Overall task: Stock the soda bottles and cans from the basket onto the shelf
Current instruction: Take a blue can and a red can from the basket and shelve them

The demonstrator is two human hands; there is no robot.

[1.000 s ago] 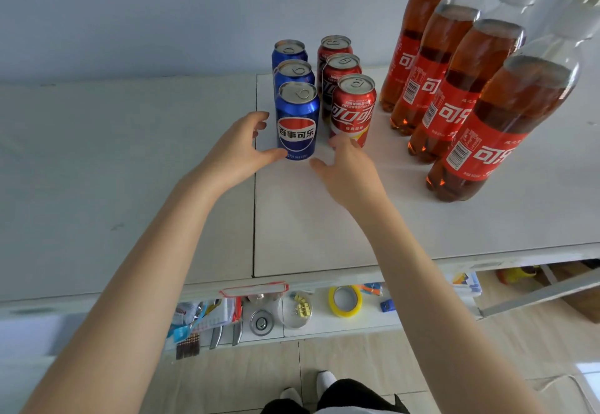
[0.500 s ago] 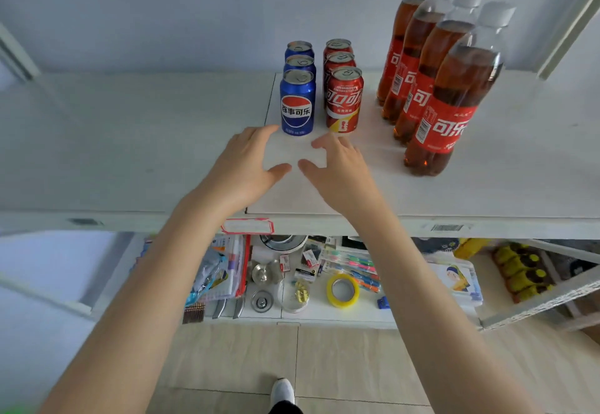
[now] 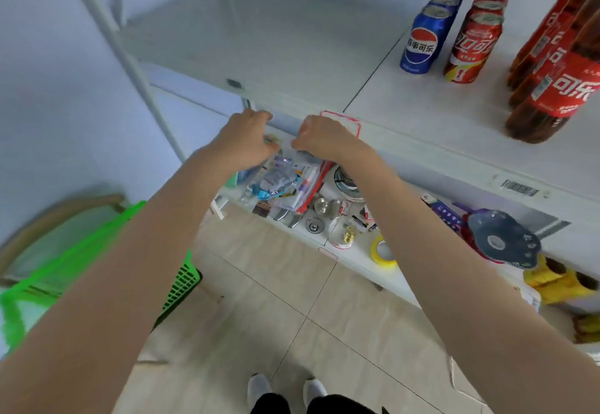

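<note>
The step in hand looks like the trip to the basket for the next item, so let your eyes get there before your arms do. The basket sits on the floor, below the shelf's left front corner, and your left forearm covers much of it. Blur hides what is inside, so check what remains before you reach. If a bottle is left, take it by the body, low enough that it does not swing. If a can is left, wrap it around the middle.

The shelf has plenty of bare board along its left half. Three blue cans and three red cans stand in two files running from the back toward the front edge, right of the middle seam. The bottles stand in their own file at the right end. Set any new piece at the front of its matching file, label toward you, close beside its neighbour without knocking it.

Your left hand and right hand hang near each other just in front of the shelf's front edge, above the cluttered lower shelf. The fingers of both are loosely curled under, seen from the back. Nothing shows in either hand and neither touches a can, a bottle or the board, so I judge them released and empty.
</note>
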